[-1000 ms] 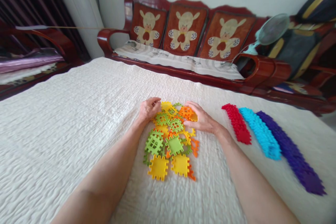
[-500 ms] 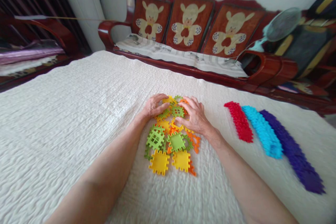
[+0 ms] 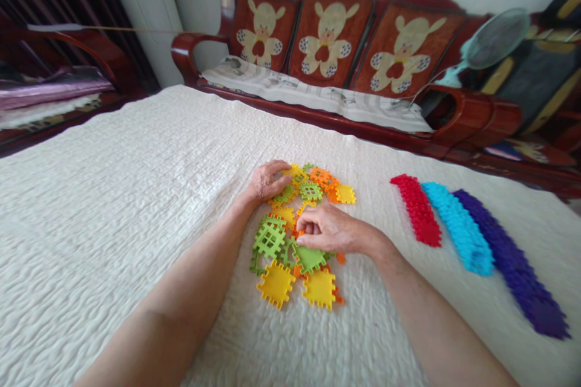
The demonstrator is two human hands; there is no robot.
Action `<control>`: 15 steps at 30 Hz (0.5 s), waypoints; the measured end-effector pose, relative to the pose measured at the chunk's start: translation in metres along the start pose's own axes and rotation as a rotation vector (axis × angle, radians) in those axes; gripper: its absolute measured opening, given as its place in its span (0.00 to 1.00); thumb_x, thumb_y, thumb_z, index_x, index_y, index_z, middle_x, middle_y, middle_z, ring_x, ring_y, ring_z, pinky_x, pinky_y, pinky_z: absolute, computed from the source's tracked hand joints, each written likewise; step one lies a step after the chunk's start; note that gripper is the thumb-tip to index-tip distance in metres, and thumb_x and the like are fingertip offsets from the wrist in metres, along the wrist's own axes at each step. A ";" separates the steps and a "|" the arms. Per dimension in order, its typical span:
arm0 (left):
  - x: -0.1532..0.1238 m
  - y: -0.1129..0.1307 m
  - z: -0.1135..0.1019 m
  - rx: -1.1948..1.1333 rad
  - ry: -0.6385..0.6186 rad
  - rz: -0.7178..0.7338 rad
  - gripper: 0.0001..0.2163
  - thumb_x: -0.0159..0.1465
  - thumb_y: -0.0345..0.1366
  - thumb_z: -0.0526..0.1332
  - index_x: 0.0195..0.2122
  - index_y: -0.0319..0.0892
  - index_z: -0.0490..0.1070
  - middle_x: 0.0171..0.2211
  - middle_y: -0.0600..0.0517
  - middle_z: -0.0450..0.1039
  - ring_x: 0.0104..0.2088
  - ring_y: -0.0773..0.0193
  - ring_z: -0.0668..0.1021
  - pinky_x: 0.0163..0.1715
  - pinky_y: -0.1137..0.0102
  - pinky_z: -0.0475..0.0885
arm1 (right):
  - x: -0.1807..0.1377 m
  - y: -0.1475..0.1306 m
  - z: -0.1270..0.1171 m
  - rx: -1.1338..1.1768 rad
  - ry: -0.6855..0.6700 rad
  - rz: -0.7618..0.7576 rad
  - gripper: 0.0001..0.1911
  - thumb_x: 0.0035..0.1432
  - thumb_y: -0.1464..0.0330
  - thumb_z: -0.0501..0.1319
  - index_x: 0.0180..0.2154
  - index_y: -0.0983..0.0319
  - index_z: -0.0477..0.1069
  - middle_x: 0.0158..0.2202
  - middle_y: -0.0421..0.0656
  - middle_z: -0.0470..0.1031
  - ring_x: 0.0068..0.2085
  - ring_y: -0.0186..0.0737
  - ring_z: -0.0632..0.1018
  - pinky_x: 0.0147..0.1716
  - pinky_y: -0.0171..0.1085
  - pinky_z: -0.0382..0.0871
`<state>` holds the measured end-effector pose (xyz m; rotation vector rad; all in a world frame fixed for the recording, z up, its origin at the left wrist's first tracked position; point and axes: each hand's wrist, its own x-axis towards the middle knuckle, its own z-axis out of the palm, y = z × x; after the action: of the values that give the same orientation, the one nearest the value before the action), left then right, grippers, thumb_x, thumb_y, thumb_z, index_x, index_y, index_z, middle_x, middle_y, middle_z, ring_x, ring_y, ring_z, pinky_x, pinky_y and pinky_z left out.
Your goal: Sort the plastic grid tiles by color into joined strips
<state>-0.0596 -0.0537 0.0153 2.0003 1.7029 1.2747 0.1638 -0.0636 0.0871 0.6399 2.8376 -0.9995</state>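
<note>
Interlocking plastic tiles with notched edges lie in a loose pile. My left hand [image 3: 269,181] rests at the pile's far left, its fingers stretched over a yellow tile [image 3: 295,172] and a green tile [image 3: 284,195]. My right hand [image 3: 330,228] is closed, with curled fingers low over a solid green tile [image 3: 310,260]; what its fingertips grip is hidden. Green window-pattern tiles [image 3: 270,239] lie left of it. Nearest me are two yellow tiles, the left one [image 3: 276,283] and the right one [image 3: 319,289]. Orange tiles [image 3: 323,178] lie beyond my right hand, beside another yellow tile [image 3: 345,195].
A white quilted cover [image 3: 136,193] lies under everything. To the right are rows of red tiles [image 3: 416,211], light blue tiles [image 3: 458,227] and purple tiles [image 3: 512,266]. Behind stand a wooden sofa [image 3: 195,51] with bear-patterned cushions [image 3: 324,33] and a fan [image 3: 497,39].
My right hand has pulled back toward me from the pile's far side, and its fingers have curled. The solid green tile has turned and shifted nearer. My left hand stays in place.
</note>
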 end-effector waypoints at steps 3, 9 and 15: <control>0.000 0.000 0.000 -0.007 0.003 0.003 0.16 0.62 0.43 0.57 0.45 0.40 0.75 0.48 0.46 0.76 0.50 0.58 0.76 0.54 0.63 0.69 | -0.003 0.004 -0.009 0.223 -0.126 -0.011 0.06 0.54 0.66 0.63 0.33 0.62 0.71 0.29 0.38 0.71 0.29 0.30 0.69 0.28 0.31 0.61; 0.000 0.000 0.000 0.021 0.001 0.001 0.16 0.62 0.43 0.57 0.44 0.41 0.75 0.47 0.46 0.76 0.49 0.57 0.77 0.53 0.62 0.70 | -0.004 0.017 -0.020 0.667 -0.211 -0.060 0.13 0.53 0.60 0.66 0.33 0.63 0.69 0.32 0.38 0.72 0.31 0.30 0.70 0.32 0.32 0.64; 0.000 0.002 -0.001 0.009 -0.021 -0.019 0.17 0.62 0.46 0.56 0.45 0.42 0.75 0.47 0.47 0.76 0.49 0.57 0.77 0.53 0.62 0.70 | -0.008 0.040 -0.035 0.754 0.197 0.090 0.14 0.55 0.57 0.63 0.37 0.61 0.67 0.31 0.38 0.71 0.30 0.30 0.71 0.32 0.32 0.66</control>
<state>-0.0590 -0.0545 0.0176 1.9902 1.7166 1.2381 0.1901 -0.0173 0.0925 0.9406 2.4766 -2.1038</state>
